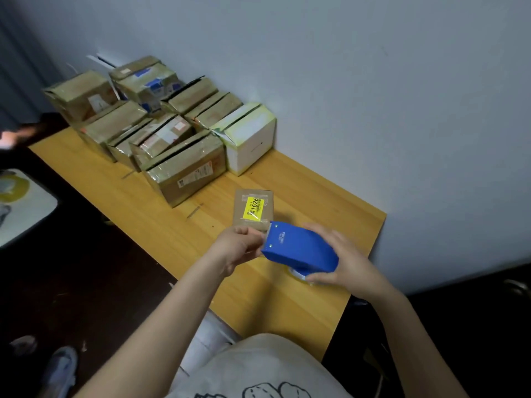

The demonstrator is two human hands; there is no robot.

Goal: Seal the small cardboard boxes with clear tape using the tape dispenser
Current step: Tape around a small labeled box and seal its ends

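Wooden worktop (pixel 287 305) against the wall. Pile of taped cardboard boxes (pixel 161 130) at the far end, white box (pixel 250 139) touching its right side. Small cardboard box (pixel 241 205) with a yellow label (pixel 253 207) lies flat mid-worktop, apart from the pile. Blue tape dispenser (pixel 298 248) sits at its near edge, gripped by right hand (pixel 344 262), fingers wrapped over the back. Left hand (pixel 241 245) fingers curled, pinched at the dispenser's front edge; can't tell if they hold tape.
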